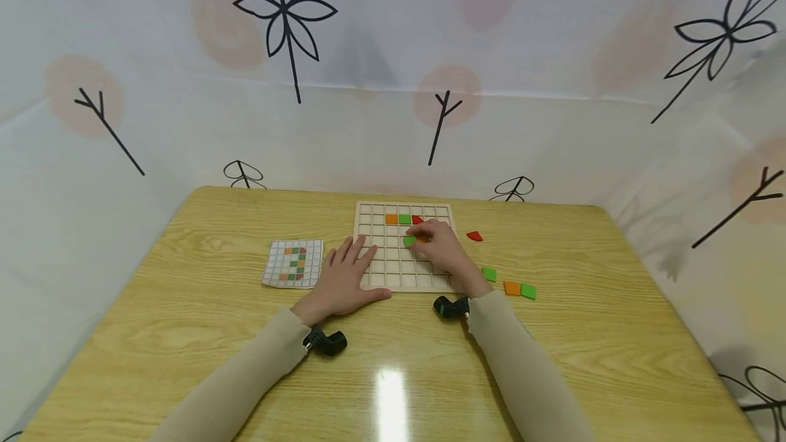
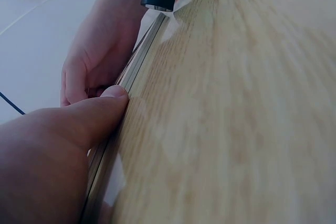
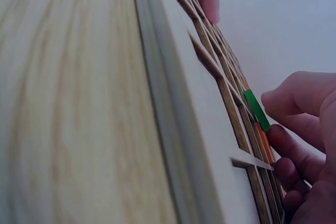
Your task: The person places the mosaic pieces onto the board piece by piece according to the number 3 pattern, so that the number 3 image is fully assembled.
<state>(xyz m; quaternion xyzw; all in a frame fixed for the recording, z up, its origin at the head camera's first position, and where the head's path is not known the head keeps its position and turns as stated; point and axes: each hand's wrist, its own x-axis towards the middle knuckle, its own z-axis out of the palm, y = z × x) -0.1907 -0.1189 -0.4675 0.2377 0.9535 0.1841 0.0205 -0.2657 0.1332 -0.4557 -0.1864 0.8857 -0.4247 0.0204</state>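
Presently the right hand (image 1: 443, 245) pinches a green tile (image 1: 409, 241) at its fingertips, over the grid board (image 1: 393, 271), tile at nine o'clock from that hand. Left hand (image 1: 344, 278) lies flat, fingers straight, steadying the board's left edge.

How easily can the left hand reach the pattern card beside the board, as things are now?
Probably easily. The left hand rests flat on the left edge of the wooden grid board, and the pattern card lies just to its left on bare table, with nothing between them.
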